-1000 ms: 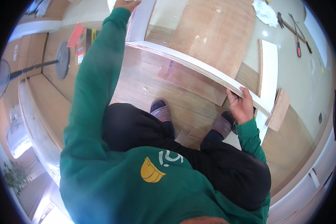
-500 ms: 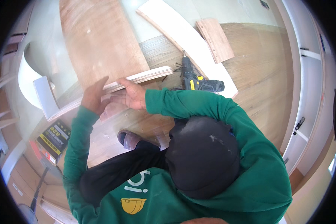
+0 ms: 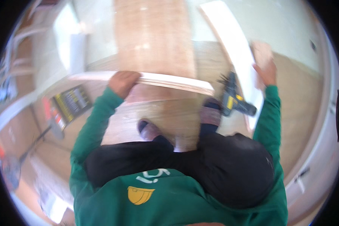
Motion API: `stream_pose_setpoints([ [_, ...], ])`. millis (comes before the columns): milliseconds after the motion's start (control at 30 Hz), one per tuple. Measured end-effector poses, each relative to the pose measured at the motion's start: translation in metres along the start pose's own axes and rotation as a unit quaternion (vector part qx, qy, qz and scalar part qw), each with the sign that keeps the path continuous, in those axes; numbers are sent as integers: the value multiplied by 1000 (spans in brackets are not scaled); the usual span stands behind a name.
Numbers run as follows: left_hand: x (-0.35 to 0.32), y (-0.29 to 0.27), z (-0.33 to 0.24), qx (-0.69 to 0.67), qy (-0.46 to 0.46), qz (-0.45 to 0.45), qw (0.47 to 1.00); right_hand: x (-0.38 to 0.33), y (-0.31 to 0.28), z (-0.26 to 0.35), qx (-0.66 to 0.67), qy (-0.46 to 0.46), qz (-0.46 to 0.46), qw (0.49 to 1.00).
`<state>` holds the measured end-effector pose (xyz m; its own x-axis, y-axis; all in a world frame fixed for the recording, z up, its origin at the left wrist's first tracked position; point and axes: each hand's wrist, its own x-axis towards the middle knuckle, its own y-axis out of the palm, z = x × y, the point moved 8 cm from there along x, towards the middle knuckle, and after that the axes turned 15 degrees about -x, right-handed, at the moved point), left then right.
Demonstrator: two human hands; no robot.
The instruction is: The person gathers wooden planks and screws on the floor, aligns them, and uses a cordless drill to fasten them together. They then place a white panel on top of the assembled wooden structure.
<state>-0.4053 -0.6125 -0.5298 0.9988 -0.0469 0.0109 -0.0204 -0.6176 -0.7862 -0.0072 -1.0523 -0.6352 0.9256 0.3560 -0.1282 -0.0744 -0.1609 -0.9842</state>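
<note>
A long, narrow curved plywood piece with a white face and layered edges stands crosswise in front of me. My left hand is closed over its top edge, left of its middle. Out to the right, my right hand grips the near end of a small wooden board, slightly blurred. This board lies beside a long white curved panel on the floor. A black and yellow cordless drill rests between that panel and the crosswise piece.
A broad brown plywood sheet extends away behind the crosswise piece. At left are a black and yellow box and a white upright piece. My feet in slippers are near the plywood. White cabinet framing borders the right side.
My right hand has left the crosswise plywood and reached right to the small board. My left hand now grips the top edge. The whole view has shifted.
</note>
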Motion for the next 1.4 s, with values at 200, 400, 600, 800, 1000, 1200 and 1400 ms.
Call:
stream_pose_setpoints([
  [200, -34, -14, 6, 27, -36, 38, 998, -6, -2, 16, 4, 66, 49, 997],
  [400, -46, -16, 13, 68, -66, 58, 994, 5, -26, -1, 340, 28, 119, 933],
  [600, -37, -9, 26, 49, -161, 99, 981, -71, -20, 98, 760, 4, 302, 575],
  [800, 18, 6, -14, -236, -273, 175, 916, -113, -49, 251, 743, -76, 422, 515],
  [1000, 37, 61, -83, -221, -76, 209, 950, -109, -41, 255, 736, -24, 398, 548],
  [1200, 49, 49, -74, -427, -209, 88, 876, -99, -59, 267, 813, -33, 328, 479],
  [1400, 75, 42, -58, -627, -285, -115, 716, -104, -91, 282, 815, -83, 275, 503],
])
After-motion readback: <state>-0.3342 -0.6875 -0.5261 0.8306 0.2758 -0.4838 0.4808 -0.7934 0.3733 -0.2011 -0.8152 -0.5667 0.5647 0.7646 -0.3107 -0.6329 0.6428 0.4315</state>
